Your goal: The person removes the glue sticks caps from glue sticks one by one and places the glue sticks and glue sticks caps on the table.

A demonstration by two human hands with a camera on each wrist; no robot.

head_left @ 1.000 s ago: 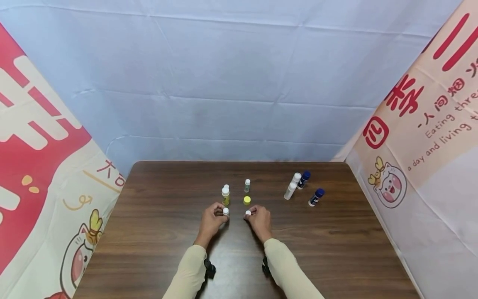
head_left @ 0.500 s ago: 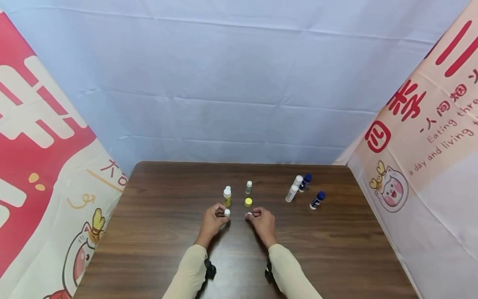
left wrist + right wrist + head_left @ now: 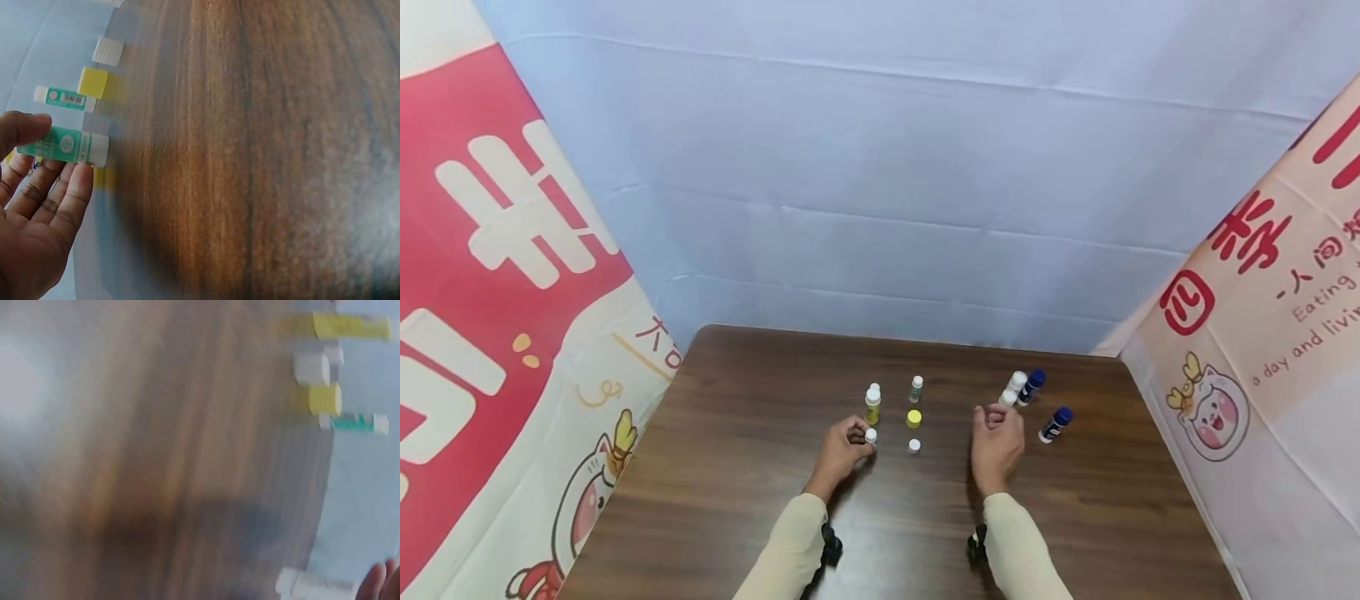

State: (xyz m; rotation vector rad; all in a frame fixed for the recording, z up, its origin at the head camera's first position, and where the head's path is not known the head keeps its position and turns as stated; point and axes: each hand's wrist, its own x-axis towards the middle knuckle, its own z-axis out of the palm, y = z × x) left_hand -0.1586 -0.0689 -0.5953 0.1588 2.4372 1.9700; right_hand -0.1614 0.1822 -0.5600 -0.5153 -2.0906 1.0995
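My left hand (image 3: 841, 450) pinches an upright green-labelled glue stick (image 3: 65, 145) with a white top between thumb and fingers, close over the table. My right hand (image 3: 997, 446) is by the white glue sticks at the right, fingers loosely bent; its fingertips (image 3: 375, 581) overlap the end of a white glue stick (image 3: 315, 586) in the right wrist view. Between the hands a small white cap (image 3: 914, 447) sits on the table, with a yellow cap (image 3: 913, 418) behind it. Farther back stands a small green-labelled glue stick (image 3: 917, 388).
A yellow glue stick (image 3: 872, 407) with a white top stands beyond the left hand, another white top (image 3: 875, 387) behind it. Two blue-capped glue sticks (image 3: 1056, 424) stand at the right. A brown wooden table (image 3: 760, 400) is enclosed by hanging cloths (image 3: 880, 183).
My right hand has let go of the white cap and moved right to the white glue sticks. My left hand still holds its glue stick. The head view has turned slightly left.
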